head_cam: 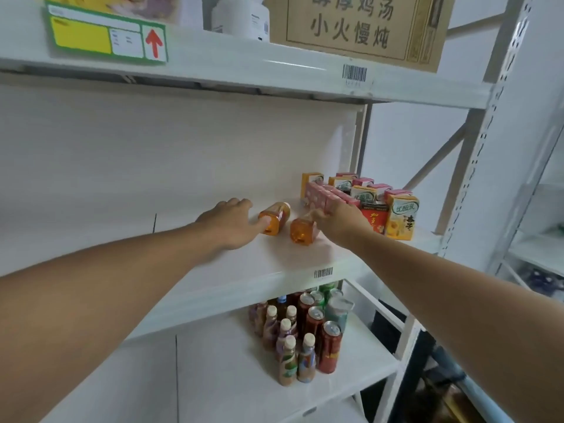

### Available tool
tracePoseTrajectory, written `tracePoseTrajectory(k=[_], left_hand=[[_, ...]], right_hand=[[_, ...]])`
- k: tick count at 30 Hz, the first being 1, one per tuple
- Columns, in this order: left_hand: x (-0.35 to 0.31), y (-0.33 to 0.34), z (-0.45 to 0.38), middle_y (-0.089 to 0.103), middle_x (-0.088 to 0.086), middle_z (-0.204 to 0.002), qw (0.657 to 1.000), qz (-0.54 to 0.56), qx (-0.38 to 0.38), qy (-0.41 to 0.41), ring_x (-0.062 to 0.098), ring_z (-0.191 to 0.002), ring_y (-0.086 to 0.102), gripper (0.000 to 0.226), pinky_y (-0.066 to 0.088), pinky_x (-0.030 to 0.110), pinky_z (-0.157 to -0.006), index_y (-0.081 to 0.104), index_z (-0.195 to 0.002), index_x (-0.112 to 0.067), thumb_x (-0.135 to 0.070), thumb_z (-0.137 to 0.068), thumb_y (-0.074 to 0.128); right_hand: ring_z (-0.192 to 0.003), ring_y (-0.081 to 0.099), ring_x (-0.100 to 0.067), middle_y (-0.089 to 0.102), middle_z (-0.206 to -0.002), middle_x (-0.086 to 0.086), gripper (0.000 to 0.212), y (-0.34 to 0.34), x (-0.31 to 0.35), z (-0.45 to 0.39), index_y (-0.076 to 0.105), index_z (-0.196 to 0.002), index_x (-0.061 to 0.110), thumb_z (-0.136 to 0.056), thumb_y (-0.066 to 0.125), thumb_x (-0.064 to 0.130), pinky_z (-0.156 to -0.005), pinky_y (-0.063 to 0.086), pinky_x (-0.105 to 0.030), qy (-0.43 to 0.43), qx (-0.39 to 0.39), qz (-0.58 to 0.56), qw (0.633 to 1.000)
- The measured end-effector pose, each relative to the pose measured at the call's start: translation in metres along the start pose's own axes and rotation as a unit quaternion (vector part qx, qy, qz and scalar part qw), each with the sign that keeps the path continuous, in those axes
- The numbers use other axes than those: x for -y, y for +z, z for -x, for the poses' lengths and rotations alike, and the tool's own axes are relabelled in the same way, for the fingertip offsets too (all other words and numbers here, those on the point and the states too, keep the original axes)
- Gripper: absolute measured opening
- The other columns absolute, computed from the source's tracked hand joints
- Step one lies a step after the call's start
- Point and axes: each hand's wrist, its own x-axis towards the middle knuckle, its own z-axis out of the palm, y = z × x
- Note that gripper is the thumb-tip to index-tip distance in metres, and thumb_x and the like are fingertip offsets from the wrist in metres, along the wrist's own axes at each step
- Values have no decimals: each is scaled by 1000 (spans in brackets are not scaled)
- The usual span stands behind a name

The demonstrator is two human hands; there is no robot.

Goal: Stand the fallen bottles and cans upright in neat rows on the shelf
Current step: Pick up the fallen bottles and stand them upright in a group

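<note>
Two orange bottles lie on their sides on the middle white shelf [213, 270], their bases toward me. My left hand [230, 222] rests on the left bottle [276, 219], thumb against its base and fingers curled around its far side. My right hand [341, 222] grips the right bottle [302, 233] along its right side near the neck. Both arms reach in from the lower corners.
Rows of upright drink cartons [399, 216] and a red carton stand at the shelf's right end, just behind my right hand. The lower shelf holds upright bottles [287, 358] and red cans [329, 346]. A cardboard box [360, 25] and white jar sit on the top shelf.
</note>
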Motion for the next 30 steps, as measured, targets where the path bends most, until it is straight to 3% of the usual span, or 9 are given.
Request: tracePoseTrajectory(k=[4, 7, 12, 17, 19, 23, 26, 28, 30], left_hand=[[-19, 3, -28, 40, 3, -167, 1000, -1, 2, -24, 28, -152, 39, 88, 42, 49, -114, 36, -163, -22, -82, -99, 29], [-35, 14, -45, 44, 5, -164, 998, 21, 2, -52, 30, -148, 43, 82, 42, 49, -113, 39, -161, -21, -77, -102, 29], [-55, 36, -69, 53, 8, -153, 995, 20, 5, -96, 34, -136, 53, 70, 47, 49, -106, 43, -153, -20, -70, -105, 33], [-57, 52, -91, 64, 9, -125, 996, 41, 25, -79, 35, -108, 63, 33, 52, 42, -85, 54, -126, -16, -37, -100, 52], [-56, 53, -96, 66, 9, -122, 997, 23, 27, -71, 35, -106, 64, 32, 49, 40, -79, 55, -122, -14, -34, -97, 56], [-55, 53, -103, 65, 12, -128, 997, -15, 39, -71, 37, -111, 64, 36, 42, 38, -76, 54, -127, -12, -30, -96, 59], [-54, 50, -103, 64, 14, -130, 996, -12, 49, -72, 37, -113, 63, 38, 42, 37, -76, 52, -131, -10, -31, -100, 59], [-51, 45, -100, 67, 14, -123, 995, 29, 52, -76, 36, -107, 66, 34, 45, 36, -74, 56, -122, -10, -34, -99, 62], [-45, 39, -94, 75, 13, -108, 991, 85, 52, -91, 34, -98, 72, 30, 54, 37, -74, 62, -106, -9, -35, -94, 65]], right_hand=[[-142, 50, -31, 35, -171, 0, 73, 5, -12, -36, 19, -169, 34, -103, 46, 50, -106, 54, -54, -11, 24, -33, 999], [-138, 53, -39, 44, -163, -15, 89, 27, -17, -62, 18, -169, 18, -99, 40, 69, -106, 52, -50, 34, 62, -10, 997], [-133, 54, -44, 44, -153, -23, 106, 63, -16, -89, 26, -161, 10, -87, 45, 83, -86, 48, -46, 95, 79, 2, 992], [-125, 59, -41, 44, -148, -19, 105, 75, -12, -102, 35, -156, 12, -80, 57, 82, -83, 51, -43, 109, 78, -15, 991], [-119, 62, -41, 43, -147, -18, 103, 78, -10, -103, 38, -155, 13, -80, 57, 81, -88, 55, -44, 106, 75, -6, 991], [-116, 60, -40, 45, -142, -17, 92, 78, -4, -108, 47, -149, 16, -78, 54, 74, -76, 45, -40, 82, 83, 13, 993], [-108, 59, -38, 48, -137, -18, 89, 78, 0, -110, 50, -145, 17, -75, 54, 74, -75, 46, -38, 86, 96, 23, 991], [-99, 61, -34, 56, -123, -16, 88, 78, 1, -110, 49, -143, 14, -78, 57, 74, -73, 47, -35, 96, 109, 15, 989], [-74, 58, -24, 56, -94, -5, 78, 76, -1, -109, 51, -128, 12, -80, 63, 72, -61, 45, -30, 100, 113, -14, 988]])
